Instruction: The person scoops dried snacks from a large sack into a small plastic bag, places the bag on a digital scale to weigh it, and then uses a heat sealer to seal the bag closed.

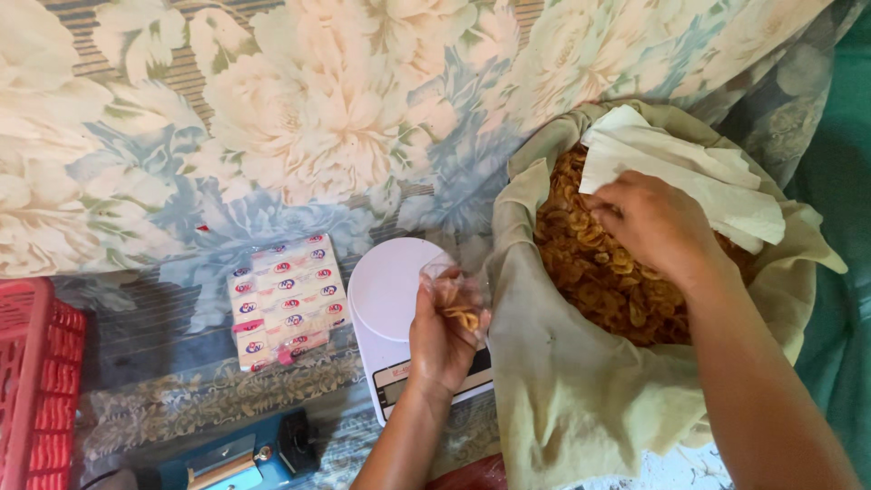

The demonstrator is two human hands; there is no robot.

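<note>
Gripping a small clear plastic bag [454, 295] by its mouth, the left hand [445, 340] had its fingers closed round the film; a few fried chips [466, 318] lay in the bag's bottom. Bag and hand hung over the 3 o'clock edge of a white digital scale [390, 290].

Right hand [658, 227]: at 2 o'clock from the left, sunk among golden chips [617, 281] inside a large cloth-lined sack [581, 390]; fingers curled down into the heap, whether pinching any could not be told. White paper [689, 172] lay folded at the sack's 12 o'clock rim.

Step judged: filling the bag by the handful, early on. Next move would call for carrying a handful across to the held-open mouth without spilling.

Surroundings: stack of printed empty packets [288, 299] at 9 o'clock of the scale; red crate [36, 381] farther at 9; blue sealing device [240, 458] at 7; floral cloth [272, 118] beneath.
</note>
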